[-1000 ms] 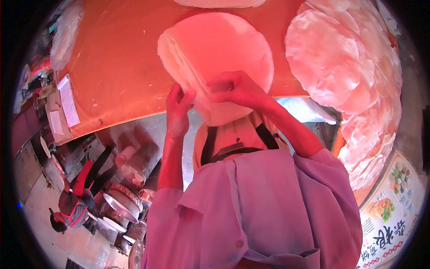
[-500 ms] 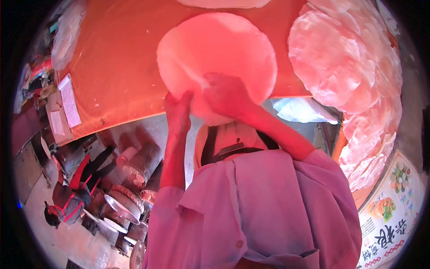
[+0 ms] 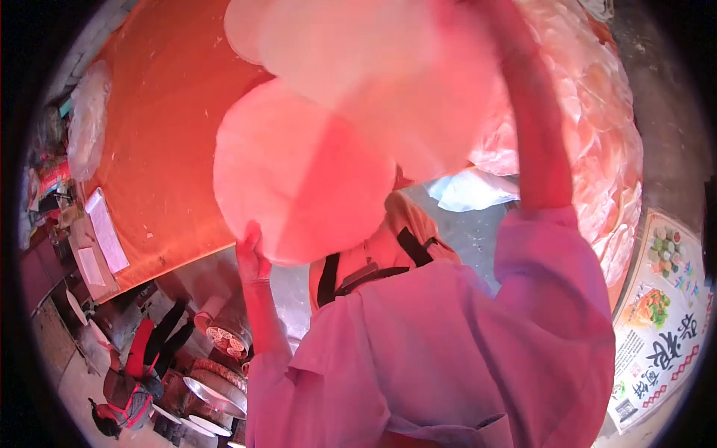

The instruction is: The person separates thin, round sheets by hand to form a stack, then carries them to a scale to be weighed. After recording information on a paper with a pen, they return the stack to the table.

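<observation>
A thin round flatbread [image 3: 272, 164] lies at the near edge of the orange tabletop, partly overhanging it. My left hand [image 3: 252, 257] pinches its lower-left rim, thumb on top. At the top, my right hand [image 3: 467, 19] is smeared by motion, with a second thin flatbread [image 3: 441, 97] hanging from it. That raised sheet is blurred and overlaps the lower flatbread, casting a shadow on it. Another pale round [image 3: 240, 30] shows partly behind the raised one.
A large pile of flatbreads [image 3: 597, 134] covers the right side. The orange tabletop [image 3: 164, 149] stretches left, with a paper sheet [image 3: 107, 228] and a plastic bag [image 3: 89, 123]. A printed sign [image 3: 657, 321] stands lower right. Another person [image 3: 134, 396] is by pans [image 3: 216, 392] at lower left.
My right hand has swung up and to the right, lifting a flatbread off the one below. My left hand has shifted down and left to the lower flatbread's rim. The view has turned slightly.
</observation>
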`<state>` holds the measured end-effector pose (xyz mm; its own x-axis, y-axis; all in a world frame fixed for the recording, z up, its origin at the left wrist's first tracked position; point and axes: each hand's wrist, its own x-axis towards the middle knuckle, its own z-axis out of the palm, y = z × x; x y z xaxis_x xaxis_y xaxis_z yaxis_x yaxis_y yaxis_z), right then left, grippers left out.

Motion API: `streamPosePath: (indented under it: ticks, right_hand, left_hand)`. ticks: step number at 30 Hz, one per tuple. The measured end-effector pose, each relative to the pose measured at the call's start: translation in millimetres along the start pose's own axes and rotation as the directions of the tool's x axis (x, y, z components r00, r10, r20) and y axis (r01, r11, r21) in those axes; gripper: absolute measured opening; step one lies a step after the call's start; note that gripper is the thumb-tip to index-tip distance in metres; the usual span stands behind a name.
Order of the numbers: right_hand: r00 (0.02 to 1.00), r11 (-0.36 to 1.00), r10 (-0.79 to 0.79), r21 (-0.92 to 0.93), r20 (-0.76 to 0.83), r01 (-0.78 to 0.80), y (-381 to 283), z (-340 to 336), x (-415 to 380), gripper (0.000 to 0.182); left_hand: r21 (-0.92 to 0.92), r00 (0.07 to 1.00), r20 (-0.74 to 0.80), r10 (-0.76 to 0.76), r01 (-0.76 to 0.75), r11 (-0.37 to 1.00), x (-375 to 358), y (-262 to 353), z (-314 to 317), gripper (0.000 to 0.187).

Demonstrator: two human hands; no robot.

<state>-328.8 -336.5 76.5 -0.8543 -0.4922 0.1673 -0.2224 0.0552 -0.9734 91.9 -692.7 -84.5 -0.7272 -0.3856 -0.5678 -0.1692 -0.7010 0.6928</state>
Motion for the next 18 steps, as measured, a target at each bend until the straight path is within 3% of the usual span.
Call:
streamPosePath:
  ticks: [1,3,6,10,11,12,13,14,15,16,17,18]
  right_hand:
    - [0.994,0.982,0.109,0.154,0.0,-0.108,-32,-16,3,0.016]
    - [0.977,0.98,0.123,0.179,-0.177,-0.091,-62,-54,4,0.018]
    - [0.934,0.991,0.134,0.047,-0.331,-0.125,-34,-134,-16,0.02]
    - [0.836,0.885,0.223,-0.255,-0.502,-0.389,56,-222,-71,0.025]
    - [0.814,0.78,0.207,-0.411,-0.543,-0.472,79,-234,-88,0.026]
    - [0.707,0.553,0.24,-0.505,-0.665,-0.663,84,-219,-95,0.039]
    - [0.833,0.056,-0.145,-0.845,-0.534,-0.531,103,-208,-99,0.047]
    - [0.787,0.26,-0.074,-0.774,-0.612,-0.577,81,-149,-99,0.054]
    - [0.825,0.359,-0.174,-0.815,-0.538,-0.456,71,-84,-98,0.041]
    - [0.907,0.602,-0.09,-0.748,-0.412,-0.28,67,-32,-100,0.04]
    - [0.97,0.84,0.121,-0.499,-0.211,-0.213,61,26,-106,0.039]
    - [0.964,0.931,0.26,-0.276,0.048,-0.237,54,81,-111,0.038]
  left_hand:
    - [-0.005,1.0,-0.013,-0.021,0.021,1.0,1,-2,-2,0.051]
    - [-0.021,0.997,-0.037,-0.068,0.067,0.998,3,-6,-4,0.051]
    - [-0.064,0.99,-0.024,-0.138,0.137,0.989,3,-10,-12,0.052]
    - [-0.084,0.988,-0.043,-0.147,0.143,0.986,-9,-4,-4,0.052]
    - [-0.113,0.989,-0.003,-0.151,0.149,0.982,-13,-1,-1,0.053]
    - [-0.141,0.988,0.034,-0.152,0.155,0.978,-16,3,3,0.054]
    - [-0.145,0.992,0.058,-0.112,0.119,0.982,-19,8,12,0.054]
    - [-0.146,0.994,0.08,-0.073,0.084,0.986,-23,12,25,0.055]
    - [-0.146,0.994,0.101,-0.035,0.049,0.988,-28,15,39,0.055]
    - [-0.09,0.991,0.132,0.008,0.004,0.996,-29,18,52,0.059]
    - [-0.033,0.986,0.161,0.047,-0.042,0.999,-29,19,66,0.062]
    - [0.024,0.979,0.187,0.086,-0.092,0.995,-29,19,78,0.066]
